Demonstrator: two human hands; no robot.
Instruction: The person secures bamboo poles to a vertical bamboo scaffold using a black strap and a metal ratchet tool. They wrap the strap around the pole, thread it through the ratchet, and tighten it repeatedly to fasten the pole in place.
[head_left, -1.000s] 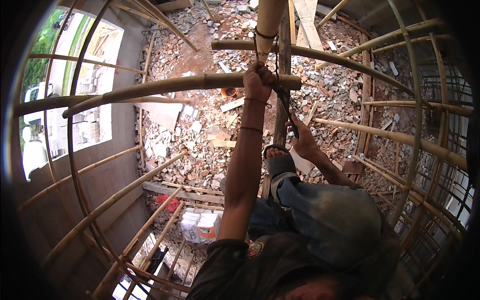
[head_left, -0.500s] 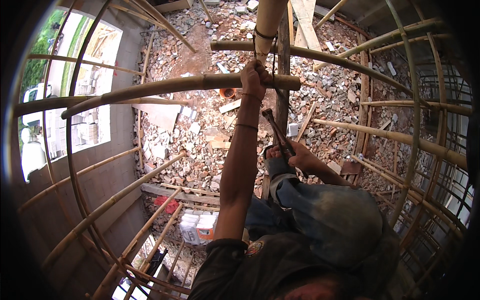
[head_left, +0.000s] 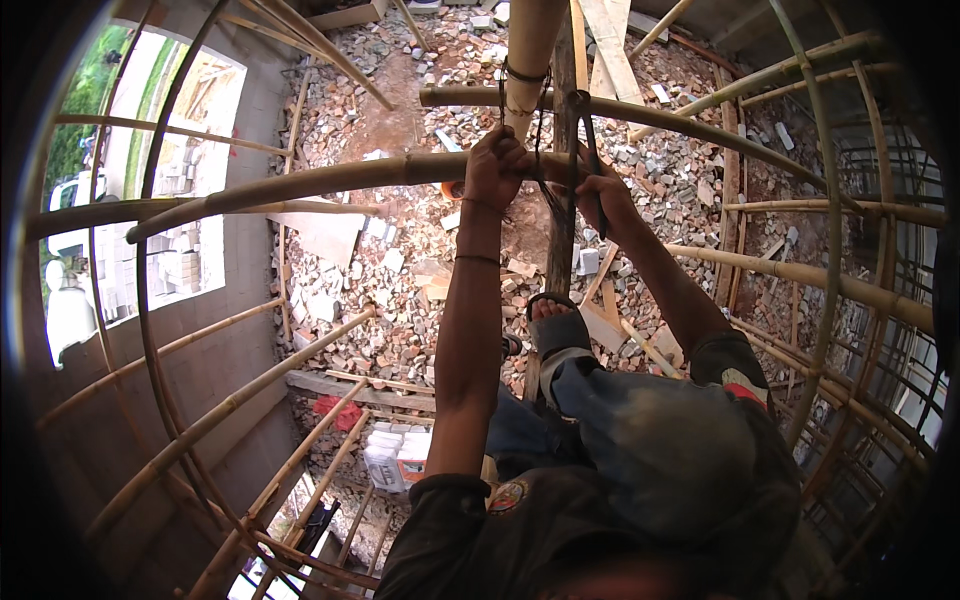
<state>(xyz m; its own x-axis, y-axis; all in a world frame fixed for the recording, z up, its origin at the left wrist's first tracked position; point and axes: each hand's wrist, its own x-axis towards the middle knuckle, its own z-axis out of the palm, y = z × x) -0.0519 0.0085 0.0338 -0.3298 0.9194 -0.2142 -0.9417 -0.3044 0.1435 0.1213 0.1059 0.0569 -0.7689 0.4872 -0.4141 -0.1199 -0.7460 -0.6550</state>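
Observation:
My left hand [head_left: 495, 168] is closed on a dark tie wire [head_left: 503, 100], against the near bamboo crosspiece [head_left: 350, 172]. That wire loops round a thick bamboo pole [head_left: 534, 45], close to where the two poles meet. More dark strands hang beside my fingers. In my right hand [head_left: 610, 205] is a pair of long-handled pincers [head_left: 590, 140], its jaws pointing away from me, just right of the joint. The pincers overlap a dark timber [head_left: 560, 240] in view; whether they touch the wire I cannot tell.
My sandalled foot [head_left: 552, 312] rests on the timber. Broken bricks and rubble [head_left: 400, 290] cover the ground far below. A second bamboo crosspiece [head_left: 690, 118] passes beyond the joint. Bamboo scaffolding [head_left: 820, 290] stands at right, and a block wall [head_left: 200, 350] with an opening at left.
My right hand has risen from beside my foot, bringing the pincers up to the joint. My left hand has shifted slightly left and down, from gripping round the joint to the wire.

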